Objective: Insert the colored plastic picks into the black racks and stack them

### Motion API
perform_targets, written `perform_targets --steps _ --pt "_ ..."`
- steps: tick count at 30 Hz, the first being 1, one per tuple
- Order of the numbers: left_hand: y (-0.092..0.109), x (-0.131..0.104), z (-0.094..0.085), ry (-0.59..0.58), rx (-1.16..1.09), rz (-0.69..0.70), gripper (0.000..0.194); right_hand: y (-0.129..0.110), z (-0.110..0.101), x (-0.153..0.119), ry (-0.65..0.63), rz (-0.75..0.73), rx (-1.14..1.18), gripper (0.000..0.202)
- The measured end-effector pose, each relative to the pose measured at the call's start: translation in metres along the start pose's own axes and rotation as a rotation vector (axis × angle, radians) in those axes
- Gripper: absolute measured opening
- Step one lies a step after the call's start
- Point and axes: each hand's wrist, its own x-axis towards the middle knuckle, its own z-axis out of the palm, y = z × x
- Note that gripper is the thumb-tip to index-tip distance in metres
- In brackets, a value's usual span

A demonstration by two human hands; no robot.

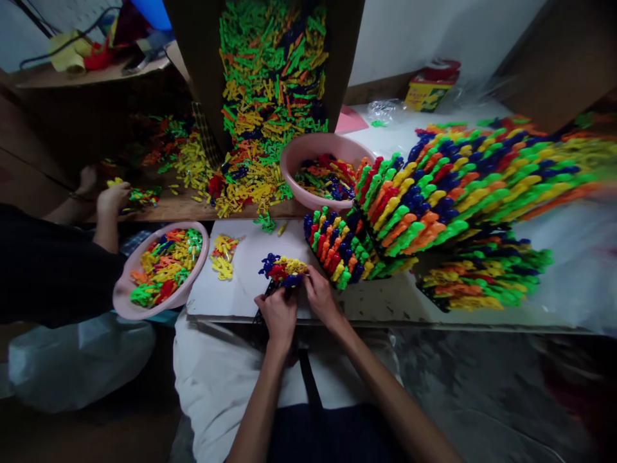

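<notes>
My left hand (279, 314) is closed around a dark holder, only partly visible, at the front edge of the white tabletop. Small plastic figures (284, 269) in blue, yellow and red stick up from it. My right hand (318, 292) reaches in from the right, thumb and fingers pinched at the right end of the figures; it seems to grip one, mostly hidden by the fingers. Beside that hand stands a filled black rack (337, 247) with rows of coloured figures. A small heap of yellow figures (223, 257) lies to the left on the white tabletop (245, 296).
Larger filled racks (434, 193) crowd the right side. A pink basin (313, 145) of loose pieces stands behind; another pink basin (205, 257) is at left. Pieces spill from a cardboard box (349, 38). A co-worker's hand (112, 196) handles pieces at far left.
</notes>
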Motion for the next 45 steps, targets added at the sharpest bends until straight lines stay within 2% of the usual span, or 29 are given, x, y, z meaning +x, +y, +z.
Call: perform_targets --steps 3,7,10,15,21,27,30,33,34,35,38,39,40,42,45 --pt "-0.003 0.005 -0.002 -0.047 0.010 0.060 0.035 0.007 -0.001 0.002 -0.027 -0.001 0.043 0.019" --pt "-0.002 0.011 -0.005 -0.084 0.082 0.039 0.034 0.015 -0.001 0.006 -0.072 0.018 0.143 0.020" --pt "0.002 0.009 -0.001 -0.051 0.081 -0.008 0.036 0.019 0.000 0.009 -0.081 0.039 0.196 0.022" --pt "0.003 0.001 0.005 0.077 -0.071 -0.070 0.033 0.023 0.001 0.007 -0.076 0.084 0.249 0.025" --pt "-0.004 0.003 0.007 0.083 0.023 0.003 0.032 0.027 -0.001 0.007 -0.077 0.144 0.277 0.025" --pt "0.005 0.000 0.013 0.095 0.066 -0.013 0.035 0.028 -0.004 0.015 -0.153 0.172 0.303 0.029" --pt "0.002 -0.002 -0.001 0.000 -0.022 0.024 0.031 0.030 -0.003 0.015 -0.167 0.168 0.308 0.036" --pt "-0.020 0.000 -0.034 -0.175 -0.241 0.097 0.029 0.034 -0.001 0.010 -0.133 0.169 0.288 0.044" --pt "-0.031 0.004 -0.047 -0.176 -0.286 0.091 0.031 0.035 0.000 0.007 -0.114 0.169 0.280 0.045" --pt "-0.043 0.011 -0.061 -0.128 -0.288 0.068 0.033 0.035 0.001 0.004 -0.093 0.166 0.271 0.046" --pt "-0.074 0.049 -0.089 0.247 0.010 -0.025 0.037 0.030 0.000 -0.005 -0.055 0.133 0.234 0.043" --pt "-0.080 0.065 -0.093 0.319 0.123 -0.008 0.042 0.027 0.000 -0.009 -0.043 0.121 0.213 0.041" --pt "-0.084 0.082 -0.094 0.351 0.215 0.007 0.048 0.022 -0.001 -0.013 -0.025 0.116 0.190 0.039" --pt "-0.085 0.109 -0.091 0.312 0.314 0.021 0.051 0.011 -0.001 -0.024 0.029 0.120 0.139 0.037" --pt "-0.077 0.129 -0.082 0.274 0.278 -0.027 0.041 -0.004 0.003 -0.047 0.152 0.129 0.022 0.041"
